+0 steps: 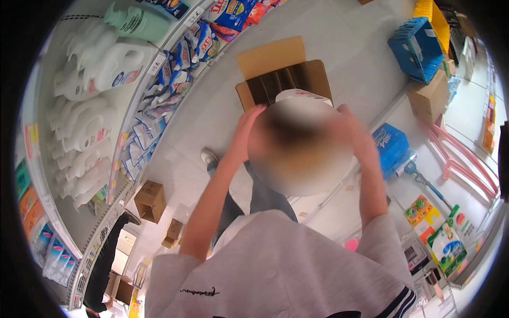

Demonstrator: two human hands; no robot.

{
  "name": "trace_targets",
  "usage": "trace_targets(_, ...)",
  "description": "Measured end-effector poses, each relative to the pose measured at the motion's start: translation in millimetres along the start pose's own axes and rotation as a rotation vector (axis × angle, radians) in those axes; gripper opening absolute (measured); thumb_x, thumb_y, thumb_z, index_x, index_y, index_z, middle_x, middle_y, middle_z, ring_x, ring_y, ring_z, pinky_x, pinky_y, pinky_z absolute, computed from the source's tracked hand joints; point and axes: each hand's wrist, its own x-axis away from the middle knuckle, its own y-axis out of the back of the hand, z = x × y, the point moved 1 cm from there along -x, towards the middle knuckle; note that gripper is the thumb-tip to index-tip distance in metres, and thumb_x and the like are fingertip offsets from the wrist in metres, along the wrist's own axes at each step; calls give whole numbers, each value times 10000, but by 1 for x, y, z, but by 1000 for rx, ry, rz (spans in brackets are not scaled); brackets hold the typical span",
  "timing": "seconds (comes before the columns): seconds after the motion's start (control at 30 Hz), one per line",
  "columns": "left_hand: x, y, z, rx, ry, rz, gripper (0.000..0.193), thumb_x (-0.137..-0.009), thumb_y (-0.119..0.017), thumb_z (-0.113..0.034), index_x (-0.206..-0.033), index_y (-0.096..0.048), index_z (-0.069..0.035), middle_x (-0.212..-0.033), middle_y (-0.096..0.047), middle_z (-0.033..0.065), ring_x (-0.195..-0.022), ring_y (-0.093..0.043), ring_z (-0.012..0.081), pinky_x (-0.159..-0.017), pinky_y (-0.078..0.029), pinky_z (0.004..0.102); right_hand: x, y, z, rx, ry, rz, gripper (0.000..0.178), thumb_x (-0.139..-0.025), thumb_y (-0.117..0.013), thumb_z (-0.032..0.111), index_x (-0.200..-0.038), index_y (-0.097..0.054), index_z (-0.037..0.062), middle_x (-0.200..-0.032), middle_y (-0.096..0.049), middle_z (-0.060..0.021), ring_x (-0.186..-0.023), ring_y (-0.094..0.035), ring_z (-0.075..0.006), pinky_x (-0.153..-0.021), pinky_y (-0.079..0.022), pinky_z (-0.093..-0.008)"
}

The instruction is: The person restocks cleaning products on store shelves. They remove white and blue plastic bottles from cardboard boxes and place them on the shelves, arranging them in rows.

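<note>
White with some reddish marks, a curved thing (pixel 301 95) shows between my two hands, but a big blur hides what is around it. My left hand (pixel 246 130) is on one side and my right hand (pixel 355 131) is on the other, well apart. My fingers are bent or blurry, so I can't tell how far open each hand is, or if either one has hold of the white thing. Just past my hands is an open brown cardboard box (pixel 318 79) with thin dark walls inside. If I do have the white thing, a weak grip on one side could make it tip and drop. If it went in crooked, it might bend a thin wall. My pale shoe (pixel 209 155), left of my left hand, could get hit.
</note>
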Motion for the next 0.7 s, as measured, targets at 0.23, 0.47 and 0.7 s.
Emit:
trace_targets(0.23,-29,7,-72,734,-168,641,693,-848,-669,-368,-1416,-391,-86,-1418,-439,79,-1321,-390,220,-1111,-293,369,88,150,96,-43,473,201,94,-728,-684,72,-798,-629,102,-1061,-584,-120,-756,-622,-299,-690,-503,-352)
trace_targets(0.47,70,-84,150,1525,626,663,696,-827,-700,-402,-1354,-432,-35,-1274,-575,98,-1123,-585,232,-982,-471,420,6,98,99,-480,527,572,132,-795,-707,158,-900,-657,94,-1116,-603,-87,-863,-633,-172,-746,-503,-307)
trace_targets(0.7,173,58,103,1455,420,212,709,-776,-771,-311,-1327,-445,-6,-1203,-614,128,-1052,-628,249,-933,-509,417,4,-97,130,-1365,-8,175,671,-908,-623,319,-1456,-320,78,-1308,-542,-131,-1165,-535,-219,-942,-442,-336)
